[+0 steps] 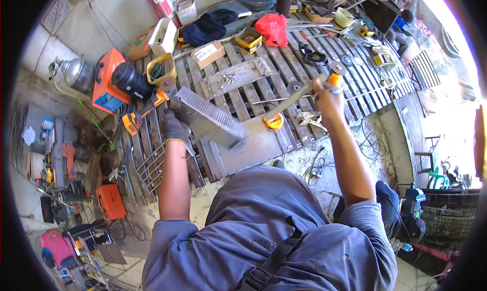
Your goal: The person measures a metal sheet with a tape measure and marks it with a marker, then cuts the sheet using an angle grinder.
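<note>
1 stack (pixel 215 116) of grey metal pcs, ribbed edge, diag.; 1 narrow yellowish strip (pixel 290 101), slanted, to its R

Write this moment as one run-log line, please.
Gloved left hand: beside ridged grey metal piece, contact unclear | Bare right hand: holding yellow measuring tape | Slatted bench: cordless angle grinder, red plastic bag

The left hand (pixel 175 124), in a dark glove, was just left of the ribbed metal stack (pixel 209 117), its bare forearm (pixel 173 184) reaching nearly straight from the stack's near side. The bare right hand (pixel 328 99) was well right of the stack, fingers curled in, its forearm (pixel 350 156) slanting inward.
</note>
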Tool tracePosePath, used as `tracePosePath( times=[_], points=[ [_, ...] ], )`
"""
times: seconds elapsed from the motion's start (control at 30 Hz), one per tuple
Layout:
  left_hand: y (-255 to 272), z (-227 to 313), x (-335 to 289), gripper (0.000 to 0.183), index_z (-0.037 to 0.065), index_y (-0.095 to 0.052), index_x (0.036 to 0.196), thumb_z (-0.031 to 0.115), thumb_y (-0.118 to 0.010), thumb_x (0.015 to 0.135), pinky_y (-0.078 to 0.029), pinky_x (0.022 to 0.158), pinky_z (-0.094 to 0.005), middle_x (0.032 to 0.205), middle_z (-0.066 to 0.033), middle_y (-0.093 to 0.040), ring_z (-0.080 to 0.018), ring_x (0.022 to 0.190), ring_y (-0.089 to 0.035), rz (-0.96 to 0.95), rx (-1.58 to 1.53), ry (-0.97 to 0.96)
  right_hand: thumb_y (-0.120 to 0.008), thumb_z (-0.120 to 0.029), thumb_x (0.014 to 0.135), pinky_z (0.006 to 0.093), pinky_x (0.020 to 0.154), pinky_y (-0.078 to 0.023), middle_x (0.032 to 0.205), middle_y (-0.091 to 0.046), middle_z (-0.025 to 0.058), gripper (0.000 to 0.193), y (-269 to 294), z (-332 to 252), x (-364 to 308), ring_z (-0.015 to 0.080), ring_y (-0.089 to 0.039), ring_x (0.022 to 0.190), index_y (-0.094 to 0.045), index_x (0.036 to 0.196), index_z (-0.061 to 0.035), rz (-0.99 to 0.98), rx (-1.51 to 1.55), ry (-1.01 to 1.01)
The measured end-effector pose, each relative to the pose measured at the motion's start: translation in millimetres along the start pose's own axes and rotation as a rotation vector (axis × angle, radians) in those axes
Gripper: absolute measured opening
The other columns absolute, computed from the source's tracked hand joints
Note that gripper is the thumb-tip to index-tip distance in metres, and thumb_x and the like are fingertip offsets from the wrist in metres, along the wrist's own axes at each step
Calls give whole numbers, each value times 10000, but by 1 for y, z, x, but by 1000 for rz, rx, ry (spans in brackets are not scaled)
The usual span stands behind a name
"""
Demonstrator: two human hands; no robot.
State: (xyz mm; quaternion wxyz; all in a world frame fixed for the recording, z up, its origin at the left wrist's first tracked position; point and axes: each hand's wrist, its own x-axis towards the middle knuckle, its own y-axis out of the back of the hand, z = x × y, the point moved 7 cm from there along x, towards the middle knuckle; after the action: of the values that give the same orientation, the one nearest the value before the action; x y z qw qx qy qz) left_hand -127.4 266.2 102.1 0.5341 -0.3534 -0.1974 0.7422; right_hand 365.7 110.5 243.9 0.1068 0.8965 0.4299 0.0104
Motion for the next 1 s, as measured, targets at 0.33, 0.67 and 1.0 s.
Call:
tracePosePath(
  times=[0.33, 0.67, 1.0],
  points=[
    [118, -131, -25, 261, 83, -681, 1210, 243, -562, 1042, -598, 897, -495, 1143, -110, -736, -315, 1011, -709, 313, -231, 147, -654, -288, 1046, 289, 426, -331, 641, -554, 3, 322, -82, 175, -78, 95, -401, 435, -713, 890, -12, -278, 139, -548],
    [96, -59, -93, 332, 5, -659, 1184, 193, -711, 914, -570, 829, -408, 1093, -180, -703, -301, 923, -694, 258, 1564, -408, -655, -134, 978, 280, 415, -448, 943, -753, 128, 283, -108, 181, -83, 137, -597, 533, -632, 1181, 62, -613, -125, -601],
    [-131, -36, -276, 351, 38, -670, 1198, 264, -684, 930, -492, 939, -456, 1125, -163, -660, -346, 1067, -620, -936, 1675, -1004, -608, -189, 977, 491, 685, -561, 808, -717, 173, 163, -110, -5, -163, 365, -733, 773, -640, 999, -31, -1158, -1090, 776]
  ],
)
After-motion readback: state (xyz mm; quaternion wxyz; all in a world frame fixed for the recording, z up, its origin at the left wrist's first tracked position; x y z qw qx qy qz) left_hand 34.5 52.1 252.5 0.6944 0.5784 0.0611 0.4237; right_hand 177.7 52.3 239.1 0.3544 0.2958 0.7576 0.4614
